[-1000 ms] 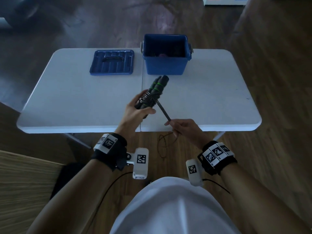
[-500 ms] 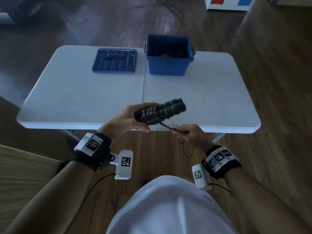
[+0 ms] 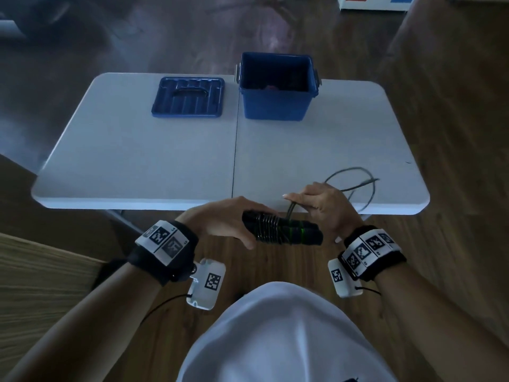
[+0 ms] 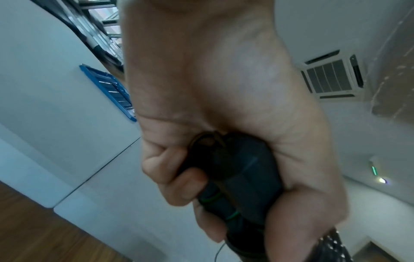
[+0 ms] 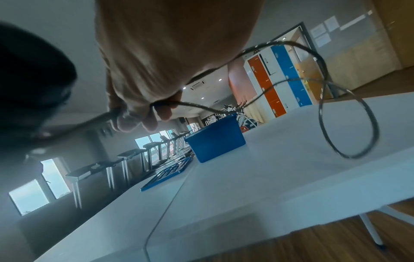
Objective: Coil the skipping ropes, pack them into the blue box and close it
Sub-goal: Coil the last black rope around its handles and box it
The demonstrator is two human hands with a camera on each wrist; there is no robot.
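My left hand [image 3: 234,221] grips two black skipping-rope handles with green rings [image 3: 283,230], held side by side and level, just off the table's near edge. Rope is wound round them in several turns. The same handles [image 4: 235,177] fill my left fist in the left wrist view. My right hand [image 3: 319,205] pinches the thin dark rope [image 5: 201,106] just above the handles. The free rope end [image 3: 355,183] loops over the table to the right. The open blue box [image 3: 276,86] stands at the table's far side, with something pinkish inside. Its lid [image 3: 188,96] lies to the left.
The white folding table [image 3: 165,161] has a centre seam, and wooden floor surrounds it. Orange and blue lockers [image 5: 280,79] and gym machines stand across the room.
The handles dropped toward me and turned level. My right hand swung up over them to the far side, and the loose rope flipped from below the table edge onto the tabletop at right.
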